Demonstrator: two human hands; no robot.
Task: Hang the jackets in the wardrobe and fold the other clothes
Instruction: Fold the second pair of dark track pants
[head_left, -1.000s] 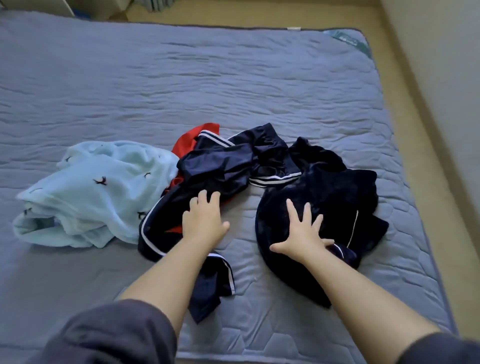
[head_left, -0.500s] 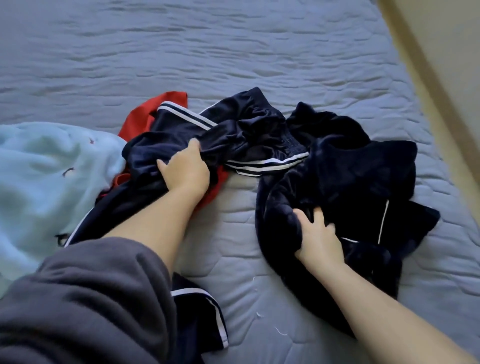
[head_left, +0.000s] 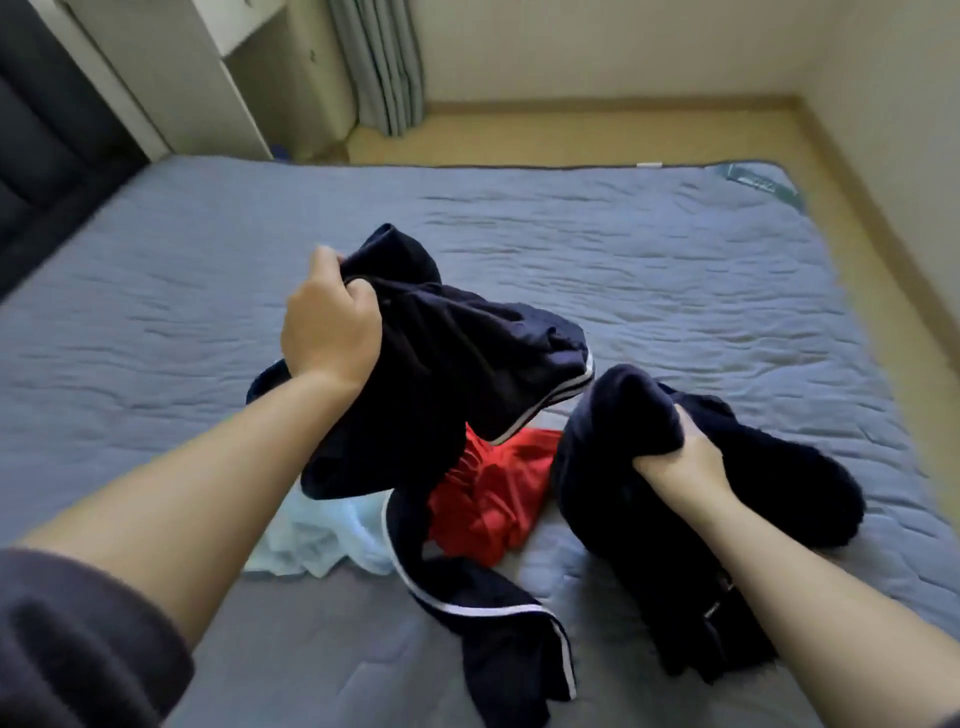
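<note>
My left hand is clenched round a bunch of the navy striped jacket. I hold it up off the bed at the centre of the frame so that its own weight drags it clear of the heap and I can find its shape. A navy length edged in white trails down to the bottom centre; I cannot tell whether it is the same piece or a matching one.

My right hand, at the right of centre, has its fingers curled into a thick fold of the dark fleece garment. Most of that garment lies on the bed. I judge this grip is there to keep the two dark pieces apart while one comes up.

Between my arms, the red garment lies crumpled on the bed under the raised jacket. The light blue garment shows just left of it, partly hidden by my left forearm. Both look like folding work, not yet begun.

A white cabinet stands at the upper left, beside a curtain. It may be the wardrobe, though I cannot tell from here.
</note>
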